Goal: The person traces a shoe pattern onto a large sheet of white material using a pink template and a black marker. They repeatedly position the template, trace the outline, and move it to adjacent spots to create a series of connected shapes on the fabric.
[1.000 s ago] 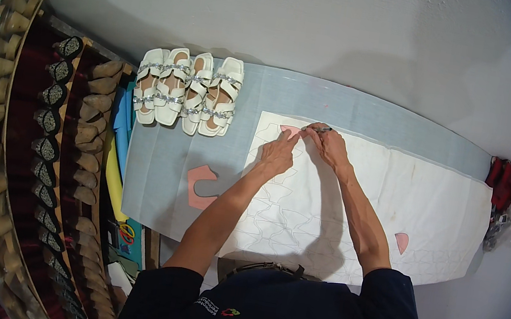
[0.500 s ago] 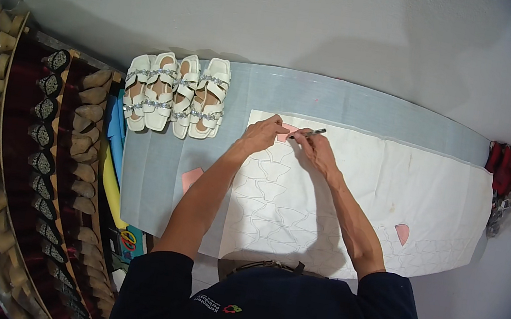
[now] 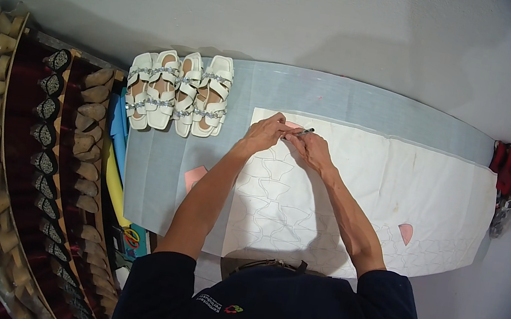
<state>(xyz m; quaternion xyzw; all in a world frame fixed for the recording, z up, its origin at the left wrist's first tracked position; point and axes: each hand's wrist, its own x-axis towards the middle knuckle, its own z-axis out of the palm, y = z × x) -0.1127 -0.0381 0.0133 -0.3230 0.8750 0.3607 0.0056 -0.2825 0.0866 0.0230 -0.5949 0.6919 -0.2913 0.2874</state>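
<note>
A white sheet (image 3: 391,180) lies on the table, its left and near parts covered with rows of drawn outlines. Near its far left corner, my left hand (image 3: 265,132) presses a small pink pattern piece (image 3: 291,124) against it with bent fingers. My right hand (image 3: 312,151) grips a dark pen (image 3: 306,132), slanted, its lower end at the piece's near edge. Both hands almost touch, partly hiding the piece and the pen tip. Another pink piece (image 3: 194,176) sits beside my left forearm. A rounded pink piece (image 3: 405,233) rests on the sheet to the right.
White strappy sandals (image 3: 179,92) stand in a row at the table's far left. Left of the table, a rack (image 3: 61,130) holds shoe lasts and black patterned uppers. Blue and yellow rolled material (image 3: 114,185) leans between. A red item (image 3: 505,167) sits at the right end.
My right hand has shifted slightly left, closer to my left hand, and the pen has moved with it along the pink piece. My left hand stays on the piece. The whole view has shifted slightly.
</note>
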